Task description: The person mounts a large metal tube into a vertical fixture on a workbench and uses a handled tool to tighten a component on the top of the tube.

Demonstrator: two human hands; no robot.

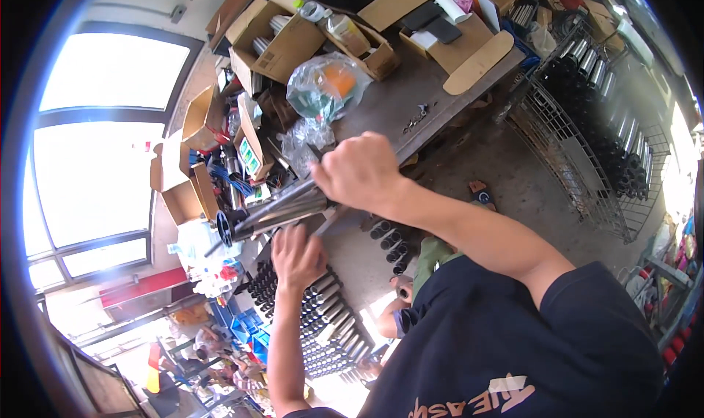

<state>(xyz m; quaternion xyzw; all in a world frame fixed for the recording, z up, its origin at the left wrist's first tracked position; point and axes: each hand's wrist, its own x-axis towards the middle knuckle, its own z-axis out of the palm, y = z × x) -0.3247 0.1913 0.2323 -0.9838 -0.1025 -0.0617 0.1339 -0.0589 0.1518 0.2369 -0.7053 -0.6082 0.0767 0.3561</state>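
My right hand (pixel 361 170) is closed in a fist at the upper end of a slim dark metal bar (pixel 290 195). Alongside the bar lies a shiny metal tube (pixel 287 214), with a round black end piece (pixel 224 228) at its left. Just below the tube is my left hand (pixel 297 257). Its fingers are loosely bent and apart, with the tips close to the tube; whether they touch it I cannot tell. A clear plastic bag (pixel 326 88) with something orange inside lies beyond my right hand.
A dark workbench (pixel 411 106) carries cardboard boxes (pixel 275 40) and small metal parts (pixel 416 119). Many tubes (pixel 334 323) stand on the floor below. A wire cage (pixel 579 147) holds more tubes at right. Other people (pixel 209 341) are at lower left; a sandalled foot (pixel 480 192) shows beyond my right forearm.
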